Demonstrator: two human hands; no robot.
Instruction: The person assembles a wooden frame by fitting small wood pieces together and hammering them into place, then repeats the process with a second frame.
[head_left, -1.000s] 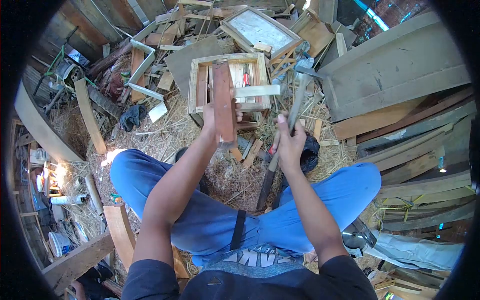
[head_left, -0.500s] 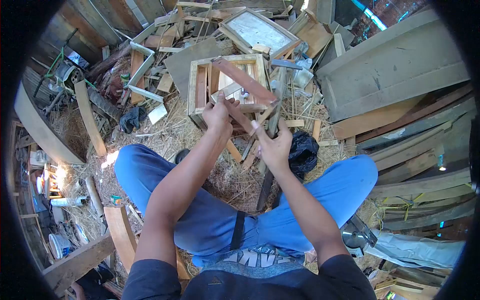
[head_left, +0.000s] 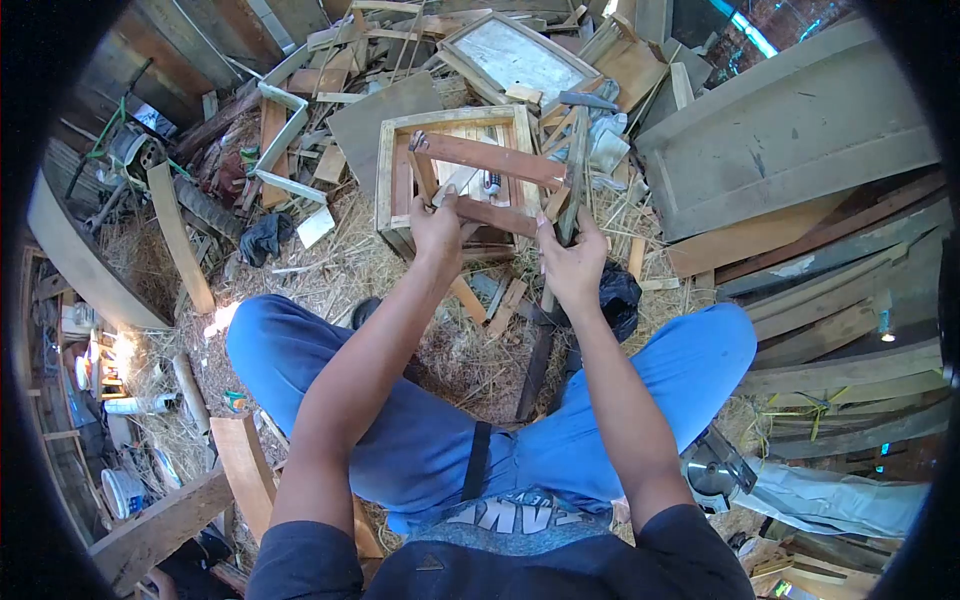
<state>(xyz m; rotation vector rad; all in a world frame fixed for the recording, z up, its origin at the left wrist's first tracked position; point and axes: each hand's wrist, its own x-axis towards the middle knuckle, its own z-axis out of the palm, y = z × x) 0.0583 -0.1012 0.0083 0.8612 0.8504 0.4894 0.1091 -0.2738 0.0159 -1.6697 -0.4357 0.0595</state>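
Observation:
Between my hands is a small rectangular wooden frame [head_left: 490, 159] with reddish long sides and lighter short ends. My left hand [head_left: 437, 228] has its fingers wrapped round the frame's near left corner. At the near right corner, my right hand [head_left: 573, 262] grips the same frame with thumb and fingers. Beneath and beyond it stands a pale open wooden box [head_left: 387, 165], and a small dark-and-white cylindrical object [head_left: 491, 183] shows inside. A grey upright wooden post [head_left: 577, 160] is close beside my right hand's fingers.
A framed panel [head_left: 515, 60] lies behind the box among wood scraps. A large grey board [head_left: 790, 130] leans at the right. A black plastic bag [head_left: 620, 300] lies beside my right wrist. Straw and shavings [head_left: 460, 350] cover the ground. A curved plank [head_left: 180, 235] stands at the left.
The wooden frame has turned from a slanted position to nearly level, facing up more openly. My right hand has moved right and slightly up, while my left hand has barely shifted.

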